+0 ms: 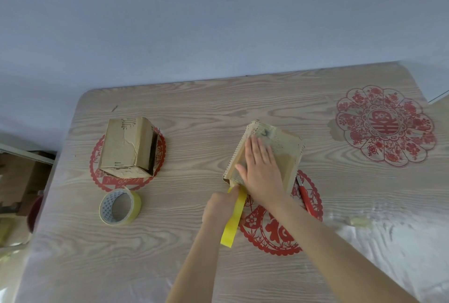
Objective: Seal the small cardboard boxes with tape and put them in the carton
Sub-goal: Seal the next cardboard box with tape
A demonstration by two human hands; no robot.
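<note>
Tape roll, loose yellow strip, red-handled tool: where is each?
Tape roll (136, 205): head view, yellow outer band.
Yellow strip (232, 222): head view, mid-length.
Red-handled tool (306, 199): head view, red handle.

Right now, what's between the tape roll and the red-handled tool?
Head view: the left hand, pinching the yellow tape strip, and the wrist of the right hand sit between the tape roll and the red-handled tool.

Pale wood-grain surface (218, 108) under glossy clear film; matt, scuffed cardboard left box (121, 149) and right box (289, 149), corrugated edge; shiny yellow tape roll (134, 209).
</note>
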